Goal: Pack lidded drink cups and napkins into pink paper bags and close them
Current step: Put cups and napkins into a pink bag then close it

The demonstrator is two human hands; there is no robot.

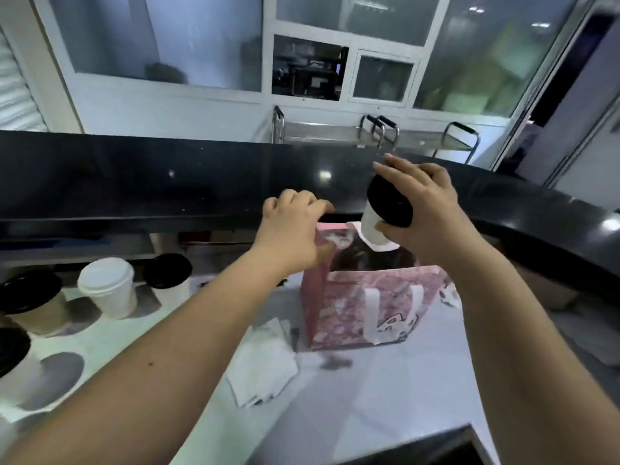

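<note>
Over the pink paper bag [352, 313], right hand [426, 209] grips a black-lidded cup [385, 209] (tilted); left hand [292, 229] pinches bag's rim.

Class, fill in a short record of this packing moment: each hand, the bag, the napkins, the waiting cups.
Left hand: grips the pink paper bag at its rim
Right hand: holds a black-lidded cup, tilted, over the bag's mouth
Bag: upright, open
Napkins: on the counter beside the bag
Waiting cups: lidded, at left
</note>
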